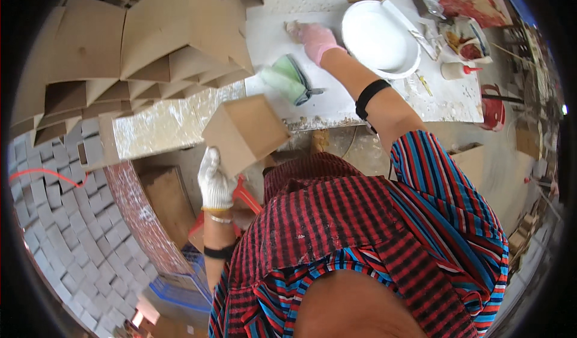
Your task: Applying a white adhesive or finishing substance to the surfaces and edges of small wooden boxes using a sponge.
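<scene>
My left hand (pixel 213 179) grasps one cardboard box (pixel 246 127), already formed, at the near edge of the table (pixel 264 37); my right hand (pixel 318 40) is beside one small brownish item (pixel 292 29), grip not determinable. I judge the work mid-run, remaining quantity unknown. Count: one white basin (pixel 411 67), one green item (pixel 287 78), one red-tipped bottle (pixel 453 70); the stacked boxes (pixel 162 31) at left overlap, preventing an exact count.

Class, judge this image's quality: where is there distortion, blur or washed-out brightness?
Head view: black corners surround the fisheye image, and the grey stack bends along the left rim; head view: the green object is smeared at its left end, possibly by motion; head view: the white basin looks nearly washed out, with little detail inside.
</scene>
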Motion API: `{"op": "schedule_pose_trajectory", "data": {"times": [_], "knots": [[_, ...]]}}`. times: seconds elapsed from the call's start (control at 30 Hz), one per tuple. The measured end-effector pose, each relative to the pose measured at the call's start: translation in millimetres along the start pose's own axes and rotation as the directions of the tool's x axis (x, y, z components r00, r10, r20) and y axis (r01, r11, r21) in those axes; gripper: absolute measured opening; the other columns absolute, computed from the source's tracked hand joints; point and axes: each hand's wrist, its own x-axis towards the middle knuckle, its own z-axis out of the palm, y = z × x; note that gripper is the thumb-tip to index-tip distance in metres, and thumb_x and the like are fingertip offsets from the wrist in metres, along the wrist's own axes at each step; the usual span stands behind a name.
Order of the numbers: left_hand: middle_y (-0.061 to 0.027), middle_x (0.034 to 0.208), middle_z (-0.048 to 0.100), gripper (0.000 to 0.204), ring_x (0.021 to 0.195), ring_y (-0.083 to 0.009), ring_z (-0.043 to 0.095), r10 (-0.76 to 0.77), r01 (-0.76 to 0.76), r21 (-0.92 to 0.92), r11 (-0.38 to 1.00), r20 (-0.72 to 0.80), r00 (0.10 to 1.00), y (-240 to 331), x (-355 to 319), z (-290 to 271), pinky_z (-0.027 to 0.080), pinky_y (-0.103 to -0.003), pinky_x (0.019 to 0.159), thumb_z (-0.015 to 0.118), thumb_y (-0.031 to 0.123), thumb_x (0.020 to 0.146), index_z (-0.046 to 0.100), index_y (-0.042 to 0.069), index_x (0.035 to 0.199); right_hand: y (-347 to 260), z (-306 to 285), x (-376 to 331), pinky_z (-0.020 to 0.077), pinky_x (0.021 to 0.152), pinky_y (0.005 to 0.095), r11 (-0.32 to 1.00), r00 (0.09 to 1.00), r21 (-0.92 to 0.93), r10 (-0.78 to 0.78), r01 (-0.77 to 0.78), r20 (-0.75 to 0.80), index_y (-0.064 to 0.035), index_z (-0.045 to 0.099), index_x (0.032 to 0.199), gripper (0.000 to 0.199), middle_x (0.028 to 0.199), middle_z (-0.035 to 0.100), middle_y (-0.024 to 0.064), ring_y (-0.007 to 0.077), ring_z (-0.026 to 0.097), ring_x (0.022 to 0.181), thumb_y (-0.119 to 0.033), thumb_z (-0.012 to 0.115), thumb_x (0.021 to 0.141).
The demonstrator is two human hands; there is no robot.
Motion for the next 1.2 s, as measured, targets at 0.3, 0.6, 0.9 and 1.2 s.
{"op": "schedule_pose_trajectory", "data": {"times": [0.3, 0.6, 0.9, 1.2], "knots": [[-0.0126, 0.114, 0.057, 0.036, 0.098, -0.0292, 0.059, -0.093, 0.113, -0.362, 0.925, 0.073, 0.993, -85, 50, -3, 0.051, -0.043, 0.082, 0.057, 0.024, 0.087, 0.050, 0.004, 0.117, -3, -51, -90, 0.0420, 0.091, 0.0367, 0.821, 0.768, 0.225, -0.342, 0.525, -0.542, -0.0081, 0.057, 0.115, 0.031, 0.113, 0.057, 0.0136, 0.0320, 0.054, 0.104, -0.010, 0.051, 0.085], [-0.0082, 0.125, 0.048, 0.053, 0.108, -0.0227, 0.053, -0.176, 0.177, 0.006, 0.984, 0.087, 0.980, -54, 74, 8, 0.048, -0.041, 0.086, 0.051, 0.010, 0.089, 0.028, 0.011, 0.137, -57, -28, -180, 0.0430, 0.086, 0.0399, 0.890, 0.882, 0.169, -0.364, 0.424, -0.299, -0.0076, 0.054, 0.118, 0.042, 0.111, 0.055, 0.0117, 0.0292, 0.052, 0.100, -0.025, 0.060, 0.080], [-0.0066, 0.135, 0.038, 0.063, 0.121, -0.0212, 0.040, -0.135, 0.116, 0.082, 0.990, 0.286, 0.949, -54, 90, 0, 0.037, -0.035, 0.100, 0.051, 0.013, 0.091, 0.017, 0.015, 0.143, -108, -13, -164, 0.0435, 0.085, 0.0390, 0.921, 0.923, 0.252, -0.210, 0.297, -0.321, -0.0092, 0.059, 0.109, 0.033, 0.105, 0.058, 0.0128, 0.0318, 0.052, 0.098, -0.009, 0.058, 0.076], [-0.0046, 0.134, 0.040, 0.064, 0.119, -0.0216, 0.043, -0.212, 0.216, 0.016, 0.976, 0.268, 0.940, -57, 103, -23, 0.041, -0.039, 0.096, 0.054, 0.015, 0.090, 0.018, 0.015, 0.143, -117, -22, -192, 0.0437, 0.087, 0.0377, 0.822, 0.880, 0.321, -0.463, 0.470, -0.103, -0.0010, 0.058, 0.105, 0.026, 0.105, 0.058, 0.0163, 0.0332, 0.055, 0.097, -0.003, 0.052, 0.080]]}}
